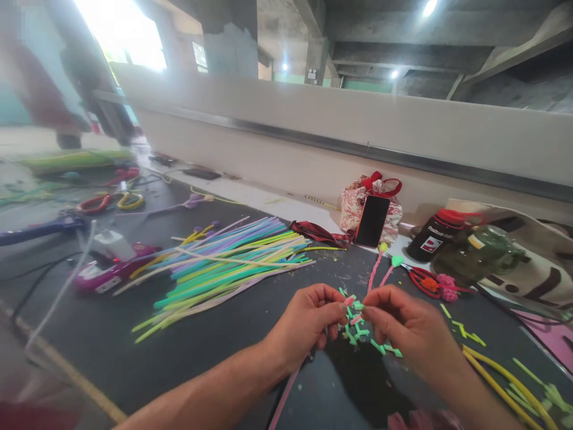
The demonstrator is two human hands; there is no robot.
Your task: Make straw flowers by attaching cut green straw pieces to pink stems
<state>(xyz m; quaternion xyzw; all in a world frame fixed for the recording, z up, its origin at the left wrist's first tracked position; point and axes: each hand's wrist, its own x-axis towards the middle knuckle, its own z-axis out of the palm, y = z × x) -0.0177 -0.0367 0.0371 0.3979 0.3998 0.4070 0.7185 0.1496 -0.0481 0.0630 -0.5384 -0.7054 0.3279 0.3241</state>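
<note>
My left hand (316, 313) is closed, its thumb and index finger pinching a small pink and green piece of pipe cleaner (350, 300). Facing it, my right hand (398, 316) is closed in a pinch at the green side of the same piece. Short cut green bits (352, 335) lie on the dark table just below my fingertips. A long pink strand (286, 394) runs down from beneath my left hand toward the front edge. Behind my hands stand two pink twisted stems, one with a green tip (397, 261) and one with a yellow tip (382, 246).
A bundle of coloured pipe cleaners (224, 263) lies left of centre. A magenta power strip (107, 272) is farther left. Behind are a phone (372, 221), a patterned bag (351, 203), a black bottle (432, 239) and a green jug (477, 257). Red-handled pliers (423, 283) and yellow handles (501, 382) lie right.
</note>
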